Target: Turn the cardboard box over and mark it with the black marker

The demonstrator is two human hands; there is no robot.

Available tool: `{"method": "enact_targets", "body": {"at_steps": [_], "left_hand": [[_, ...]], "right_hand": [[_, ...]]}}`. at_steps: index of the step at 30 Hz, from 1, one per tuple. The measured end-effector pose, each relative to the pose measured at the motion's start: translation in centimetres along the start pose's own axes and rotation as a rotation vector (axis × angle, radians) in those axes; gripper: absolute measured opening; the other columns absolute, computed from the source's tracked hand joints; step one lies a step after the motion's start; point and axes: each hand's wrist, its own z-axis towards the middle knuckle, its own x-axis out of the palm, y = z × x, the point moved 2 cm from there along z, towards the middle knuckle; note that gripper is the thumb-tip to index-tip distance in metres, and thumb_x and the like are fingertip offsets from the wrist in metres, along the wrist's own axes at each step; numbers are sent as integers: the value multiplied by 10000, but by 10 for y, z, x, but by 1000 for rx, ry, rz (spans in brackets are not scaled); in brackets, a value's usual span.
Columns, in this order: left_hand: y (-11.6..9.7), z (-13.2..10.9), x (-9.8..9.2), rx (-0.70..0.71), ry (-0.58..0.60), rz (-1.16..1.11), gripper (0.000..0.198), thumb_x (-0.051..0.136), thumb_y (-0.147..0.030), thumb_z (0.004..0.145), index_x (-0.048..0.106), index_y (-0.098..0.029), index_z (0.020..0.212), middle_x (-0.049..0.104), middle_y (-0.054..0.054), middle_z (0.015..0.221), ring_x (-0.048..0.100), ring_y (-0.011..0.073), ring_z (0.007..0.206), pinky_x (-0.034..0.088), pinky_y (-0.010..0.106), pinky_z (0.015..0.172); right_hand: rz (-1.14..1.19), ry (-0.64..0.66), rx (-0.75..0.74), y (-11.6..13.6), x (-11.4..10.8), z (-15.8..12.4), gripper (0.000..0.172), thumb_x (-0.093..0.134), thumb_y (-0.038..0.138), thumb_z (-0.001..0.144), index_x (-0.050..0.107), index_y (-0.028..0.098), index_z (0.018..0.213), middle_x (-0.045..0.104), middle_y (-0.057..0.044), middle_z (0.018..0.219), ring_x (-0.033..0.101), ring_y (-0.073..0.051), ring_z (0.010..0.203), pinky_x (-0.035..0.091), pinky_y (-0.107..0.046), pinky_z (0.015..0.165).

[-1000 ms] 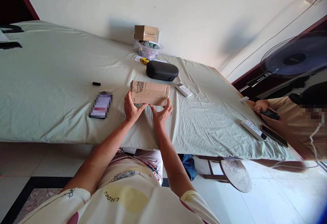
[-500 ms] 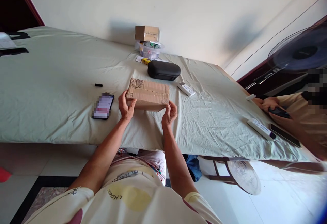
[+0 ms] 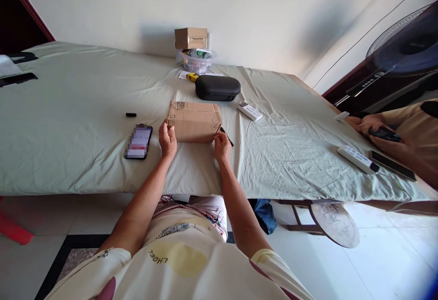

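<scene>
A brown cardboard box (image 3: pixel 195 121) stands on the cloth-covered table (image 3: pixel 68 122) straight in front of me. My left hand (image 3: pixel 168 140) grips its near left corner with curled fingers. My right hand (image 3: pixel 222 146) holds the near right corner the same way. A thin black pen (image 3: pixel 227 137) lies on the cloth just right of the box, beside my right hand.
A phone (image 3: pixel 138 142) lies left of the box and a small black object (image 3: pixel 130 115) sits farther back. Behind the box are a black case (image 3: pixel 217 87), a white remote (image 3: pixel 250 111), a plastic tub (image 3: pixel 197 61) and a second box (image 3: pixel 190 38). Another person's hands (image 3: pixel 376 129) rest at the right edge.
The box was held tilted and raised off the cloth half a second ago; now it stands on the table, turned with a plain side toward me. Both hands followed it down.
</scene>
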Motion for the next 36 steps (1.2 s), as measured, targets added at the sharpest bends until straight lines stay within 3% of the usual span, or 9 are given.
{"method": "enact_targets", "body": {"at_steps": [6,11,16,20,22,25,28,31,36], "left_hand": [[0,-4,5,-125,117,83,535,568,-444,992,538,-142,1433,664,239,1415,633,343,1365,484,529,1188],[-6,-11,4,-179,221,316,699,708,-254,870,470,-70,1501,652,313,1417,618,433,1380,452,643,1179],[-3,-8,0,-145,211,300,519,688,-324,911,556,-125,1371,693,274,1348,652,407,1342,477,625,1158],[-5,-10,4,-118,181,209,670,755,-378,869,514,-98,1428,637,291,1398,606,411,1388,485,581,1173],[-12,-16,10,-98,182,195,851,812,-433,825,443,-60,1495,584,328,1444,548,452,1442,469,604,1183],[-25,-26,17,-70,174,201,1121,891,-487,754,297,-26,1586,466,381,1550,446,497,1517,435,634,1205],[-37,-33,19,-66,161,245,1263,928,-514,717,206,-18,1627,382,415,1604,396,522,1539,418,656,1206],[-44,-34,18,-79,159,303,1317,939,-537,698,186,-7,1640,389,422,1597,417,537,1513,416,671,1196],[-43,-35,18,-76,132,292,1309,916,-587,718,182,-39,1654,411,402,1593,451,524,1490,414,671,1193]], "right_hand": [[-243,105,9,-5,1,0,195,550,220,824,718,233,922,752,-50,874,657,-230,852,519,-371,825],[-310,125,-6,-8,2,1,182,549,235,817,705,227,911,754,-61,870,643,-237,832,520,-396,837],[-214,60,44,-9,1,1,211,534,282,822,695,222,945,762,-69,901,666,-227,830,521,-373,807],[-142,16,42,-10,4,0,280,555,375,867,685,201,1043,715,-53,862,649,-209,805,528,-363,802],[-155,-16,-15,-9,9,-3,387,646,444,849,662,201,1150,696,-53,919,642,-215,855,539,-379,841],[-228,-87,-111,-6,18,-11,735,787,530,783,553,199,1397,664,-109,1117,629,-256,1013,542,-431,937],[-311,-113,-136,0,26,-16,976,819,599,767,407,183,1547,618,-160,1218,593,-303,1113,532,-484,987],[-347,-122,-120,5,28,-18,1038,807,630,777,347,176,1589,598,-183,1252,571,-328,1143,527,-513,992],[-338,-125,-79,8,26,-18,1003,808,601,783,373,181,1584,602,-179,1244,577,-331,1137,529,-519,980]]}}
